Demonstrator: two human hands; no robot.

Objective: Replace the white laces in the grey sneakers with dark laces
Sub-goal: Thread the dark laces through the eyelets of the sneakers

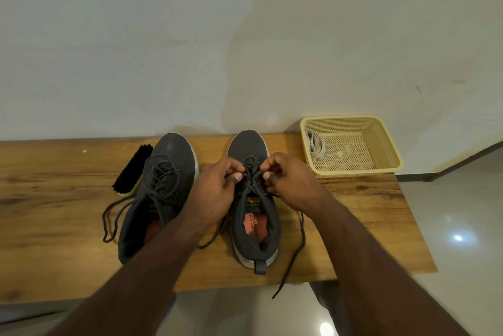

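So, the fingers (238, 176) of the left hand (215, 188) were pinched on the dark lace (251, 172) just left of the eyelet rows, and the right hand (288, 179) was pinching the same lace from the other side, thumbs facing each other at centre frame. Both grips were clamped on lace, not on the shoe.

The right-hand sneaker (254, 199) sat toe-away in the middle of the frame, dark lace already criss-crossed through what looked like most of the eyelets. One loose end ran down the right side and hung off the front edge of the table (367, 226), the other trailed out lower left of the shoe.

My read: this was the snug-it-up stage, or maybe the last crossing. To do it well I'd pull both sides evenly, working from the toe up so the slack moves out, and check the two tails match in length before tying. That dangling tail could snag, so I'd bring it back onto the table.

The other sneaker (160, 194), left of centre, looked fully laced in dark but untied, ends curling out at lower left. A black brush (133, 169) lay just beside it. The white laces (315, 145) were bundled in the yellow basket (381, 150) at right, so the swap looked nearly done.
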